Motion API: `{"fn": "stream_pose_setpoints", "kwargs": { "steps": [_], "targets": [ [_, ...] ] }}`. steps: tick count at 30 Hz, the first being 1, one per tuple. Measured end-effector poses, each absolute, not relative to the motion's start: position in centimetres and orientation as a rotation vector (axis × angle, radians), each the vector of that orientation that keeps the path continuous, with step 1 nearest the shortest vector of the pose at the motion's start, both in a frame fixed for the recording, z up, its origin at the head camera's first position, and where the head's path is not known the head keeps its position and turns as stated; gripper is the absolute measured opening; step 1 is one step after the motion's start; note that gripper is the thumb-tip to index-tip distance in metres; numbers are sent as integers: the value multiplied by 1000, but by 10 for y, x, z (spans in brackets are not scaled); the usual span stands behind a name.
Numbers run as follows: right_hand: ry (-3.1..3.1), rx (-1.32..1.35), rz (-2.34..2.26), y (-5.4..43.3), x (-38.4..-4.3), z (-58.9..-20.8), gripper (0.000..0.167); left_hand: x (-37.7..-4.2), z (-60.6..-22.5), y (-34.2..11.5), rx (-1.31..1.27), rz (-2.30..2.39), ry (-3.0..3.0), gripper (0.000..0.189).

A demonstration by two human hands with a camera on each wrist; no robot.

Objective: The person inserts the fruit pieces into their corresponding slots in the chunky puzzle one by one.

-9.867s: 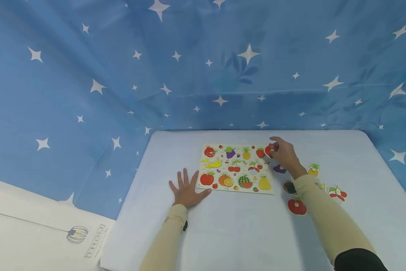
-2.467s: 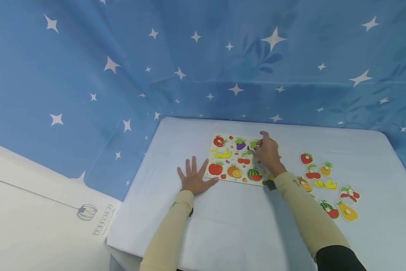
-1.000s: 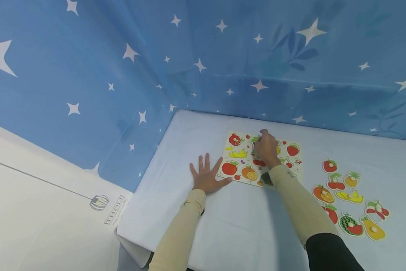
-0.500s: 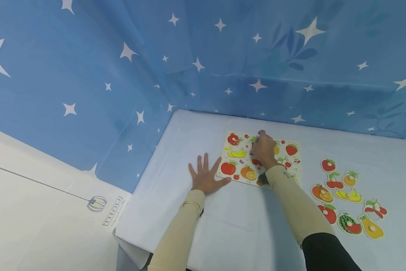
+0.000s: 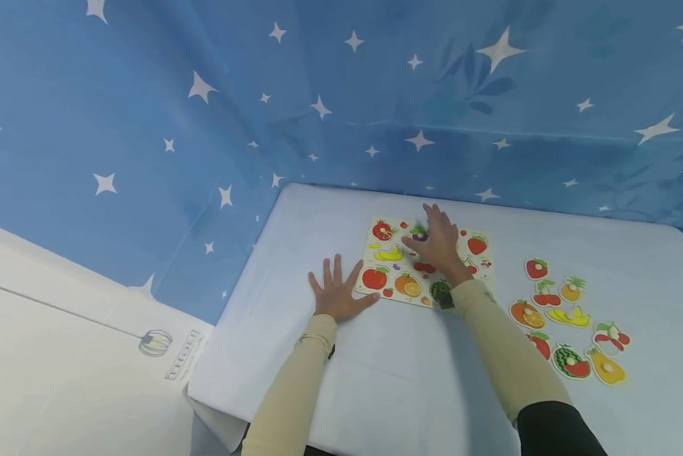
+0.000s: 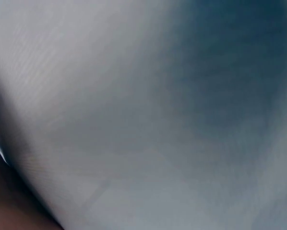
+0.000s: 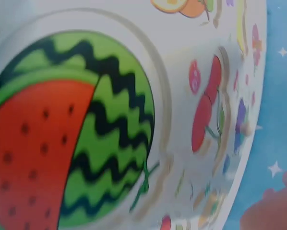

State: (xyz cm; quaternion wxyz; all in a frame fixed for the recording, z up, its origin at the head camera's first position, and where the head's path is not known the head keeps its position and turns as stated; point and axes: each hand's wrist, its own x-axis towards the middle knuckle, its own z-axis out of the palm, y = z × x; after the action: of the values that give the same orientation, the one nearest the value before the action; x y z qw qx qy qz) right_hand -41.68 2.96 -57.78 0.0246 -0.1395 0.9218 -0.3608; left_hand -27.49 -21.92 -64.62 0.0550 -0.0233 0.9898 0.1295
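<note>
A fruit puzzle board (image 5: 397,238) lies on the white table. My left hand (image 5: 337,299) rests flat beside its lower left corner, fingers spread. Over the board's middle is my right hand (image 5: 440,244), fingers extended and thumb apart, holding nothing. Just beyond its thumb, the purple grapes piece (image 5: 419,232) sits in the top row; its knob shows in the right wrist view. The right forearm and hand hide part of the board. Close up in the right wrist view is the printed watermelon (image 7: 110,124). The left wrist view shows mostly blurred cloth.
Loose knobbed fruit pieces lie right of the board: a strawberry (image 5: 537,268), a pineapple (image 5: 571,290), an orange (image 5: 526,315), bananas (image 5: 569,316), a watermelon (image 5: 571,363), a pear (image 5: 607,367) and several others. A starry blue cloth (image 5: 341,95) hangs behind the table.
Earlier my right hand held a pomegranate piece. The grapes, once among the loose pieces, now lie on the board. Since half a second ago the right fingers have straightened and let go. My left hand stays put.
</note>
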Motion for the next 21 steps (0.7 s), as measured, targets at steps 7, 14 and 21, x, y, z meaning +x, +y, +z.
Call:
{"fn": "stream_pose_setpoints", "kwargs": {
  "steps": [7, 14, 21],
  "targets": [
    [2809, -491, -1233, 55, -407, -568, 103, -274, -645, -219, -80, 467, 3002, 99],
    [2777, -470, -1335, 88, -396, -558, 99, -274, -633, -218, -96, 537, 2976, 98],
    [2727, -330, -1389, 125, -378, -551, 96, -272, -625, -211, -119, 544, 2944, 97]
  ]
}}
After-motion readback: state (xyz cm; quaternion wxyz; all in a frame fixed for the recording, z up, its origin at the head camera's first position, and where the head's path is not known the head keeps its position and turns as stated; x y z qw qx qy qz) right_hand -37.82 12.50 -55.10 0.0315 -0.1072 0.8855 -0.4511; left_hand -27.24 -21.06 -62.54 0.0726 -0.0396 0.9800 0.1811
